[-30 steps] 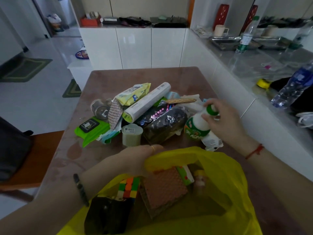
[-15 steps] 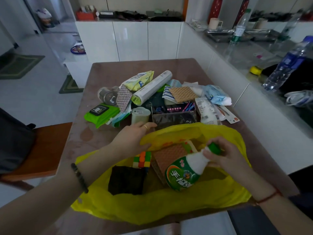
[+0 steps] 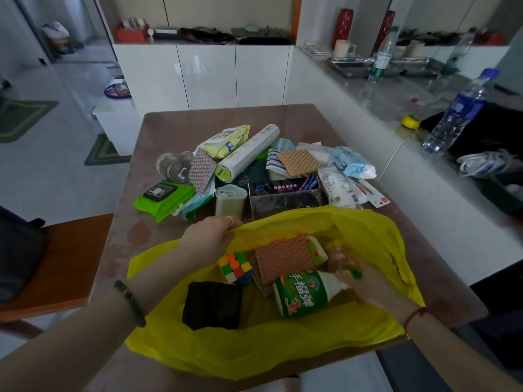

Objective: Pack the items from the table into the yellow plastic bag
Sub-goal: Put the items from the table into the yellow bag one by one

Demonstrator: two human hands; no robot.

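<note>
We see the yellow plastic bag (image 3: 283, 352) lying open on the near end of the table (image 3: 175, 120), its mouth spread wide. Our left hand (image 3: 208, 240) pinches the far edge of the bag's rim, fingers closed on the plastic and holding it up. Our right hand (image 3: 368, 281) is inside the bag, wrapped around the green-capped neck of the white bottle with the green label (image 3: 304, 294), which lies tilted on its side. Beside the bottle in the bag we see an orange textured pad (image 3: 283, 257), a colour cube (image 3: 235, 265), a dark square block (image 3: 212, 305) and a small jar (image 3: 338, 254). Beyond the bag, a heap remains on the table: a green wipes pack (image 3: 164, 195), a white roll (image 3: 247, 151), a pale cup (image 3: 230, 200) and a pen box (image 3: 285, 190).
</note>
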